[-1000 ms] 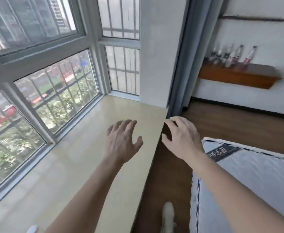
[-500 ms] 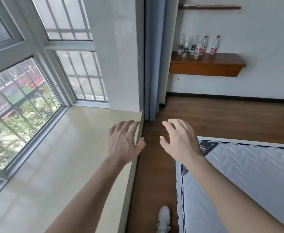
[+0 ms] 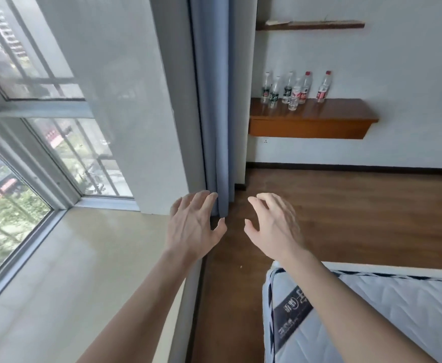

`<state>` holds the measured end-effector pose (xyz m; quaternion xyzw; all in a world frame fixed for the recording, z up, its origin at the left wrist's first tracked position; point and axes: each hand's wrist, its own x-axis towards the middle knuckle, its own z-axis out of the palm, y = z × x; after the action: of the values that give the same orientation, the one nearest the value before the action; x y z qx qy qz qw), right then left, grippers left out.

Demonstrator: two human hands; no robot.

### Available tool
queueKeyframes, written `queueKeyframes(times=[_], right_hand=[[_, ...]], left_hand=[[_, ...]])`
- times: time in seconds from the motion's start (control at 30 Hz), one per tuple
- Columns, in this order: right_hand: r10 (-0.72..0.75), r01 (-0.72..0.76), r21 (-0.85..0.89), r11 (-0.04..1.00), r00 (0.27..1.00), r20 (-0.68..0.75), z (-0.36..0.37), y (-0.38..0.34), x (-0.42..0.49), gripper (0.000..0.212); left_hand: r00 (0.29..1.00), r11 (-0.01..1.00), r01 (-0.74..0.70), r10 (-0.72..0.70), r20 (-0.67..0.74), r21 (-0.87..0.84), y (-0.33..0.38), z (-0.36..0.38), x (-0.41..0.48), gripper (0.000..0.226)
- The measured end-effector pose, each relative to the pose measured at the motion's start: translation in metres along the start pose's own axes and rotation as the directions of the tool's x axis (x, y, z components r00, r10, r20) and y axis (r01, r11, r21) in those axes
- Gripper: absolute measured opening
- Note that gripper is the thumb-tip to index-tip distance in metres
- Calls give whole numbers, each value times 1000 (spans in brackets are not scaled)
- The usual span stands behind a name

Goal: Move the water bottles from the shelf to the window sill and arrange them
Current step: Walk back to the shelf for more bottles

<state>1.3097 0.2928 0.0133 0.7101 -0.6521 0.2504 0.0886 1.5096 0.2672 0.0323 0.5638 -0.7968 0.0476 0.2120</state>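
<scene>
A: Where are the water bottles (image 3: 294, 88) at this moment?

B: They stand upright on the brown wooden shelf (image 3: 311, 119), which is fixed to the white wall at the far side of the room. I count six, close together near the left end of the shelf, but they are small in the view, so the number may be not exact. Some have red caps and red labels, the others have dark labels.

A: And the hands?

B: Both are raised in front of the person, palms down, well apart from the bottles. The left hand (image 3: 192, 226) is above the edge of the window sill (image 3: 70, 271), with the fingers (image 3: 201, 203) spread wide and holding nothing. The right hand (image 3: 273, 226) is above the wooden floor (image 3: 358, 213), its fingers curved a little and also open, with nothing in them.

A: What is around them?

B: The window sill is a pale, smooth surface under the window (image 3: 13, 179) on the left. A blue curtain (image 3: 212, 100) hangs between the sill and the wall with the shelf. Below the right arm is the corner of a mattress (image 3: 385, 315), white and quilted, with a dark label. Higher on the wall, above the bottles, there is a second, thinner shelf (image 3: 310, 24)
</scene>
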Motion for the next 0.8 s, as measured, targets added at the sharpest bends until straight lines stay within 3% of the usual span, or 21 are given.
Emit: queueKeyframes(times=[0.43,0.8], right_hand=[[108,-105,-76,992,993,43,55,89,116,43],[254,-240,-189,952,966,53,117,161,288,48]], left_hand=[[994,996,-91,89,59,23,3,75,159,55],[975,981,-186,191,113,-51,-16,161,363,59]])
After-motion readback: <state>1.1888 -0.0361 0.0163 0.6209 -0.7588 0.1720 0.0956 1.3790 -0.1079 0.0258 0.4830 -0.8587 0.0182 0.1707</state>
